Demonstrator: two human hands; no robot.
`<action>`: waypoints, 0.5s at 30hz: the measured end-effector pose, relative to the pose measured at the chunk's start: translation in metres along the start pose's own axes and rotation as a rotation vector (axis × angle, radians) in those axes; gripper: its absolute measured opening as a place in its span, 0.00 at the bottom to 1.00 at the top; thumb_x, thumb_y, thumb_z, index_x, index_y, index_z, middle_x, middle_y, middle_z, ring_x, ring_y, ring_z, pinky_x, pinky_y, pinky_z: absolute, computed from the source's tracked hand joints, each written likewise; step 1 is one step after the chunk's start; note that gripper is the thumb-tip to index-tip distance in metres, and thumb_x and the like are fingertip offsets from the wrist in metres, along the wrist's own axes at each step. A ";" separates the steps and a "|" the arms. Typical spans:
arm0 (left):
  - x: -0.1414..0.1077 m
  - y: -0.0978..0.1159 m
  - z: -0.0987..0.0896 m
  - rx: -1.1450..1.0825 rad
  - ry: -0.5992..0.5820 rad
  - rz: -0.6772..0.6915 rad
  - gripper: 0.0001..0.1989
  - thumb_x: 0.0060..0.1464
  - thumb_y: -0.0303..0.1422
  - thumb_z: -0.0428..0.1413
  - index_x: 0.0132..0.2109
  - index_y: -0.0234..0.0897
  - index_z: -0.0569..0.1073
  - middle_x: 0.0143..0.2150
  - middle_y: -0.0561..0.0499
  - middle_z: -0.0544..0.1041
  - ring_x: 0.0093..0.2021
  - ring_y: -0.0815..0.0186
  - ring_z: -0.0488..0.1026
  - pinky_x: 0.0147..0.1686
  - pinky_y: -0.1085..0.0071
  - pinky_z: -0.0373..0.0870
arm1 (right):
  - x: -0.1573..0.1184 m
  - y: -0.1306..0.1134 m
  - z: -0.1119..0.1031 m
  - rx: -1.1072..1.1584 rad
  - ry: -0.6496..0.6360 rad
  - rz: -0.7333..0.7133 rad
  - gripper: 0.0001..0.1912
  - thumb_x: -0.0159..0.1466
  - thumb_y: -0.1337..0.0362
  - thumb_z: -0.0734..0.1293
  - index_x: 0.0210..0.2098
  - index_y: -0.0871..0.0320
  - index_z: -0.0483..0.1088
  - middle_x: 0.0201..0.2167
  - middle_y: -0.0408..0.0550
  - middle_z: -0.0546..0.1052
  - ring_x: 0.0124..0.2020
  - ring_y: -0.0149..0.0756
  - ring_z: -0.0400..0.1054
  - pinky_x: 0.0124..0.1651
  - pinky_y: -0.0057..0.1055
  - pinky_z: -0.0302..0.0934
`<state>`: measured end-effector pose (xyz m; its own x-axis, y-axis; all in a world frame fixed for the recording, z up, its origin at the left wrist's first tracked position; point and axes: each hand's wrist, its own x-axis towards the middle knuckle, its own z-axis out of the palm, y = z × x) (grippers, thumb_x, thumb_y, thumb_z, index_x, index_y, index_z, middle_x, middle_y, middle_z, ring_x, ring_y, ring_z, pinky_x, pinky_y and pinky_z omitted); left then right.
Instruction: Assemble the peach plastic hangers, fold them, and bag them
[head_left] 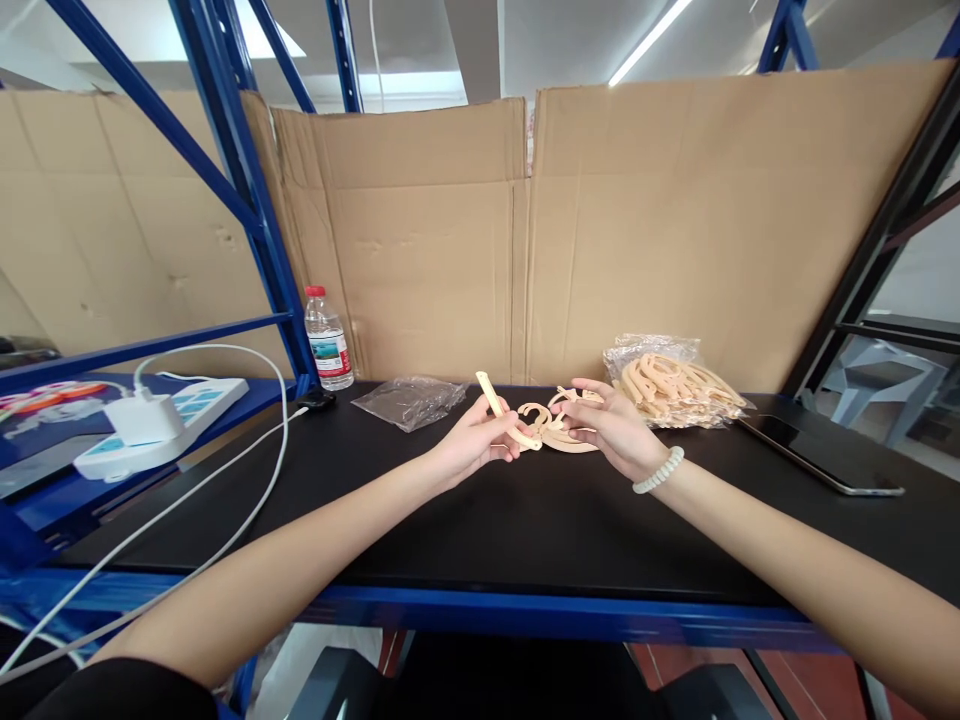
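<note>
My left hand (480, 440) is closed around a pale beige, slightly bent bar (491, 393), which tilts up to the left above the black tabletop. Just beyond it lie several beige curved pieces (566, 440), one shaped like a hook, resembling parts of small hangers. Over the right side of these pieces is my right hand (611, 425), its fingers apart and partly stretched out. It wears a pale bead bracelet (658, 471). Some of the pieces are hidden behind both hands, and whether the right fingertips touch them is hard to make out.
A stack of similar beige pieces (675, 390) in clear plastic stands at the back right, beside a dark tablet (817, 455). Left of centre lie a crumpled clear bag (412, 400) and a water bottle (328, 340). White cables run from a power strip (161, 430) at left.
</note>
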<state>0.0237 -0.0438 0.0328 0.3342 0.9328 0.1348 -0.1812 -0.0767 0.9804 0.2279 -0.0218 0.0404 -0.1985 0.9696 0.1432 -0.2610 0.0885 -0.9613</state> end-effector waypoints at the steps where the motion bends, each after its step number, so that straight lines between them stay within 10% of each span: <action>1: -0.001 -0.001 0.000 -0.007 -0.009 0.007 0.18 0.49 0.36 0.64 0.37 0.37 0.60 0.34 0.50 0.77 0.26 0.72 0.71 0.29 0.74 0.66 | 0.001 0.002 -0.001 0.006 -0.031 0.018 0.24 0.51 0.67 0.74 0.45 0.57 0.65 0.35 0.47 0.79 0.29 0.30 0.70 0.35 0.27 0.67; 9: -0.001 -0.007 -0.001 0.006 -0.091 0.050 0.15 0.43 0.31 0.67 0.35 0.32 0.69 0.34 0.49 0.76 0.29 0.73 0.70 0.35 0.71 0.66 | 0.002 0.009 -0.012 -0.040 -0.178 -0.009 0.14 0.56 0.56 0.72 0.35 0.58 0.69 0.39 0.51 0.78 0.41 0.36 0.72 0.46 0.34 0.64; 15: 0.002 -0.013 -0.004 -0.054 -0.049 0.050 0.17 0.44 0.34 0.67 0.37 0.32 0.69 0.36 0.46 0.78 0.32 0.69 0.74 0.40 0.67 0.69 | -0.003 0.011 -0.009 -0.019 -0.217 0.117 0.09 0.64 0.59 0.66 0.35 0.56 0.61 0.33 0.48 0.78 0.33 0.36 0.75 0.36 0.34 0.68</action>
<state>0.0232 -0.0397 0.0200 0.3686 0.9097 0.1913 -0.2477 -0.1023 0.9634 0.2345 -0.0216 0.0274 -0.4254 0.9018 0.0758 -0.2065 -0.0152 -0.9783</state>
